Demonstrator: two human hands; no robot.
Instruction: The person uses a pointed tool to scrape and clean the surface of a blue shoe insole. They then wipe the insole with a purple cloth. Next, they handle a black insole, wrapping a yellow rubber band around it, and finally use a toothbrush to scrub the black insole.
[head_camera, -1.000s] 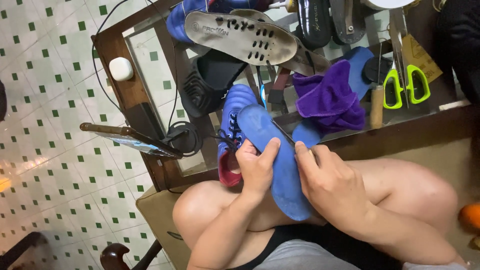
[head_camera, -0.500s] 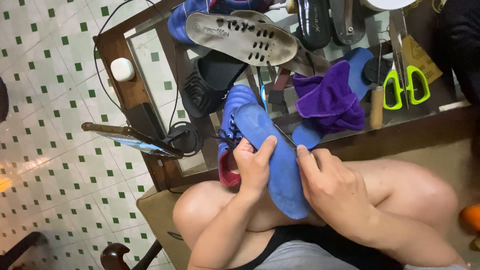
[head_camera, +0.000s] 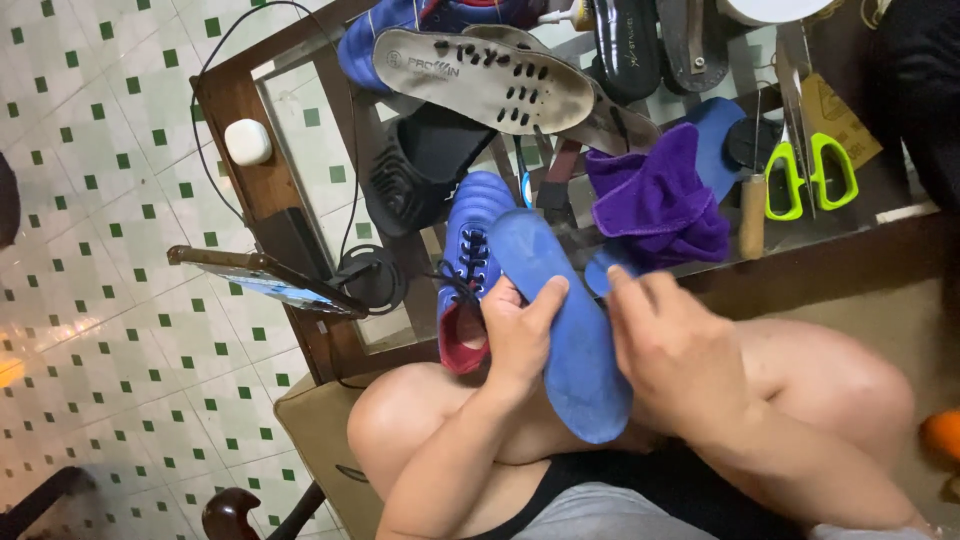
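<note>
A long blue insole (head_camera: 570, 330) lies across my lap, gripped from both sides. My left hand (head_camera: 515, 335) holds its left edge, thumb lying across the top. My right hand (head_camera: 680, 350) grips its right edge with the fingers curled toward it. Just left of the insole, a blue lace-up shoe (head_camera: 470, 255) with a red lining rests against my left knee, touching my left hand. My bare knees sit beneath both hands.
A glass-topped wooden table (head_camera: 240, 105) stands ahead, crowded with a grey perforated insole (head_camera: 480, 80), a black sandal (head_camera: 420, 165), a purple cloth (head_camera: 660, 200), green-handled scissors (head_camera: 810, 170), a wooden-handled tool (head_camera: 752, 215) and a white case (head_camera: 248, 142). A phone (head_camera: 270, 285) with a cable sits at its left corner. Green-dotted tile floor lies left.
Both hands have stayed on the blue insole. My right fingers have shifted a little along its right edge. The shoe and the table's contents have not moved.
</note>
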